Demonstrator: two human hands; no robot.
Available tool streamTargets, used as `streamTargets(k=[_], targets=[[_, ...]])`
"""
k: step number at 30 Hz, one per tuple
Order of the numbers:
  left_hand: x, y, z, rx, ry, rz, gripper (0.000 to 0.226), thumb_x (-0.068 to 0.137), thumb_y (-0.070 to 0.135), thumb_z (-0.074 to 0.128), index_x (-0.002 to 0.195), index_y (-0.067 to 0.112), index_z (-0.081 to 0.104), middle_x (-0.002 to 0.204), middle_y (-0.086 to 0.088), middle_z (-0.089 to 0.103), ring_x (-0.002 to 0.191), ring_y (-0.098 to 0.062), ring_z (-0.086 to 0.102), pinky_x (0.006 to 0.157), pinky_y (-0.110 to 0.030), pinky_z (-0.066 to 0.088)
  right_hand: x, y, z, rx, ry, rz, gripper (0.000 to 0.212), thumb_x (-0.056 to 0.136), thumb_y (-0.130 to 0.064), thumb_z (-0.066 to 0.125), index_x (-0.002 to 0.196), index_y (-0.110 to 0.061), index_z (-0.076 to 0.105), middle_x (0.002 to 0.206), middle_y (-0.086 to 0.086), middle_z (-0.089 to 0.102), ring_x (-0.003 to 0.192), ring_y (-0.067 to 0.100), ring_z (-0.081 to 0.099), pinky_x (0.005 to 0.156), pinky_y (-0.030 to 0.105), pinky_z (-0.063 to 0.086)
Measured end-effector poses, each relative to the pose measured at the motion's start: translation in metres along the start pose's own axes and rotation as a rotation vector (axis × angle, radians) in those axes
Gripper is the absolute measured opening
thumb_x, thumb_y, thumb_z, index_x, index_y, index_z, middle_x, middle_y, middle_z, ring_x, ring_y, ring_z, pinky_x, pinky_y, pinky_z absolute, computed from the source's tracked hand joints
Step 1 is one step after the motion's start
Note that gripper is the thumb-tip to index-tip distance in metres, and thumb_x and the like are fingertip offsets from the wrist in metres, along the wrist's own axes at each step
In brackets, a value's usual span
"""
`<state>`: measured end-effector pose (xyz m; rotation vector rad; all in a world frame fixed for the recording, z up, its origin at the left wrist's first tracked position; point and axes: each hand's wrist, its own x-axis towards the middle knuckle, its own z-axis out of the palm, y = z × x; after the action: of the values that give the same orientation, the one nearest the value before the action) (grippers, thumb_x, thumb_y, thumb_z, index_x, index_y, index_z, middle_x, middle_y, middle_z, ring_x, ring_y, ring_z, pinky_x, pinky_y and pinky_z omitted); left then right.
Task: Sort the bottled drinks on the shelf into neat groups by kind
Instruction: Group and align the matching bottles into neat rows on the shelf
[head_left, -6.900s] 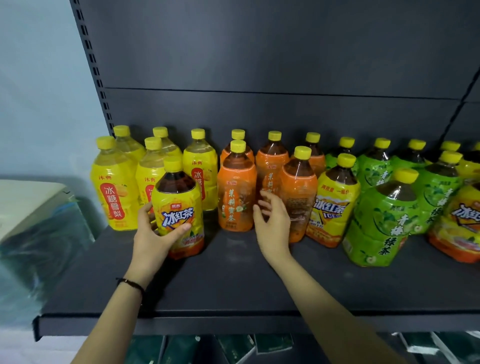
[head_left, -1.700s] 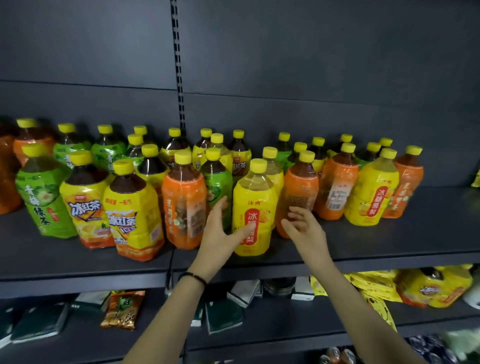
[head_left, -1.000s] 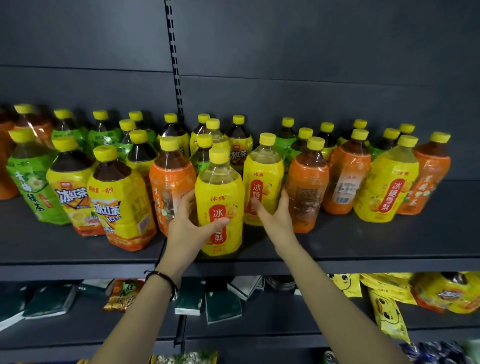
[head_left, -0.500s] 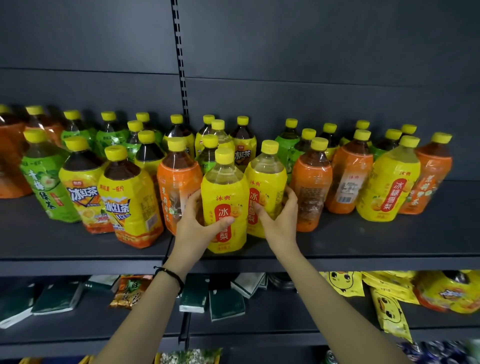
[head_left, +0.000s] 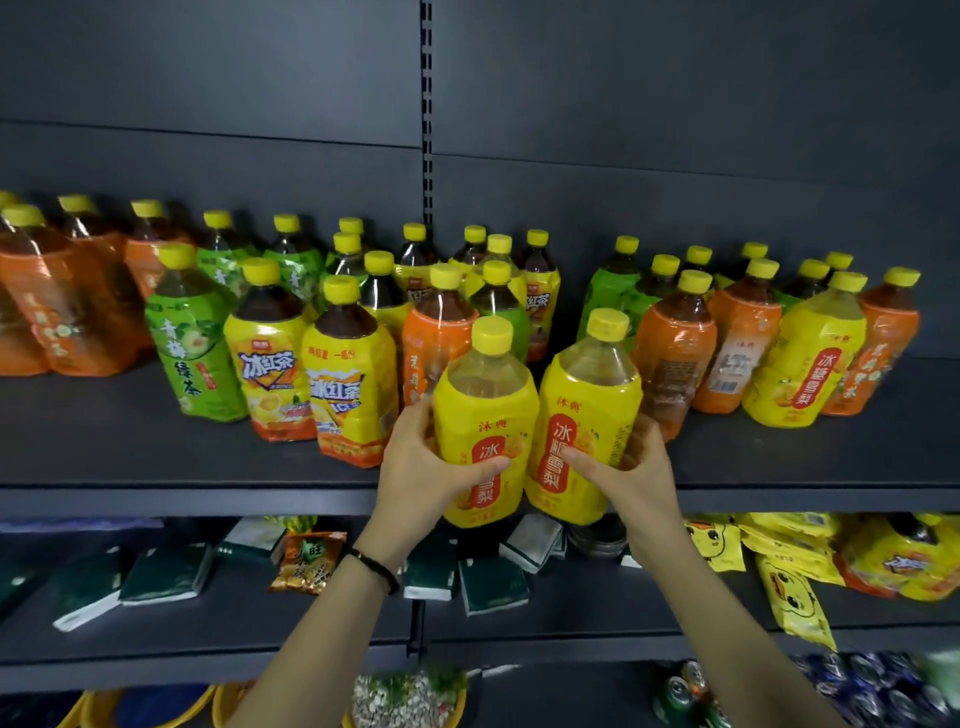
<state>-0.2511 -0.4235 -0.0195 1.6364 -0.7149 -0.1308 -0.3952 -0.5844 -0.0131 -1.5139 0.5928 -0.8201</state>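
Note:
Two yellow pear-drink bottles with pale liquid are held side by side, their bases past the shelf's front edge (head_left: 208, 499). My left hand (head_left: 421, 462) grips the left pear bottle (head_left: 485, 415). My right hand (head_left: 631, 467) grips the right pear bottle (head_left: 589, 410). Behind them mixed bottles crowd the shelf: orange-label tea (head_left: 436, 343), yellow iced-tea bottles (head_left: 353, 379), green-tea bottles (head_left: 192, 348), and another yellow pear bottle (head_left: 805, 364) at the right among orange ones (head_left: 672, 353).
A group of orange bottles (head_left: 57, 312) stands at the far left. A slotted upright (head_left: 426, 114) splits the dark back panel. The lower shelf holds dark green packets (head_left: 166, 574), a snack bag (head_left: 306, 561) and yellow pouches (head_left: 789, 566).
Both pear bottles have come forward off the shelf toward me, each in one hand. My right hand closed round the second bottle, which stood behind the first a moment ago.

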Motion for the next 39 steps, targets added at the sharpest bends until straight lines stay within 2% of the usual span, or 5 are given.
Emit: streamTargets(k=[4, 11, 18, 24, 39], targets=[[-0.017, -0.006, -0.073, -0.057, 0.014, -0.070, 0.096, 0.038, 0.059, 0.089, 0.123, 0.033, 0.052, 0.120, 0.005, 0.063, 0.107, -0.014, 0.063, 0.085, -0.042, 0.057, -0.041, -0.009, 0.062, 0.033, -0.045, 0.009, 0.099, 0.040, -0.044, 0.089, 0.128, -0.025, 0.046, 0.121, -0.001, 0.063, 0.105, 0.013, 0.065, 0.082, 0.039, 0.058], [-0.046, -0.028, -0.259, 0.080, 0.114, -0.073, 0.094, 0.035, 0.057, 0.090, 0.118, 0.034, 0.051, 0.116, 0.006, 0.061, 0.103, -0.012, 0.061, 0.081, -0.039, 0.055, -0.096, -0.027, 0.213, 0.142, -0.182, 0.027, 0.112, 0.033, -0.049, 0.093, 0.133, -0.029, 0.046, 0.117, -0.006, 0.067, 0.096, 0.006, 0.069, 0.068, 0.024, 0.058], [-0.054, -0.051, -0.405, 0.055, 0.280, -0.114, 0.104, 0.035, 0.053, 0.092, 0.126, 0.021, 0.052, 0.119, -0.003, 0.063, 0.102, -0.016, 0.063, 0.078, -0.038, 0.057, -0.126, -0.035, 0.354, 0.172, -0.307, 0.036, 0.097, 0.048, -0.037, 0.092, 0.133, -0.033, 0.044, 0.123, -0.005, 0.063, 0.109, 0.015, 0.064, 0.085, 0.040, 0.056], [-0.034, -0.085, -0.480, 0.009, 0.387, -0.131, 0.092, 0.031, 0.057, 0.089, 0.113, 0.041, 0.053, 0.123, -0.004, 0.059, 0.107, -0.022, 0.062, 0.083, -0.047, 0.056, -0.118, -0.032, 0.444, 0.144, -0.404, 0.000, 0.096, 0.051, -0.030, 0.088, 0.136, -0.029, 0.043, 0.125, -0.005, 0.062, 0.108, 0.011, 0.063, 0.087, 0.040, 0.056], [0.091, -0.162, -0.642, 0.084, 0.426, -0.124, 0.078, 0.046, 0.062, 0.084, 0.113, 0.030, 0.062, 0.117, -0.004, 0.065, 0.098, -0.018, 0.068, 0.076, -0.037, 0.059, -0.041, 0.009, 0.677, 0.135, -0.626, -0.053, 0.079, 0.069, -0.030, 0.084, 0.118, -0.063, 0.032, 0.125, -0.019, 0.054, 0.111, 0.002, 0.057, 0.091, 0.029, 0.052]])
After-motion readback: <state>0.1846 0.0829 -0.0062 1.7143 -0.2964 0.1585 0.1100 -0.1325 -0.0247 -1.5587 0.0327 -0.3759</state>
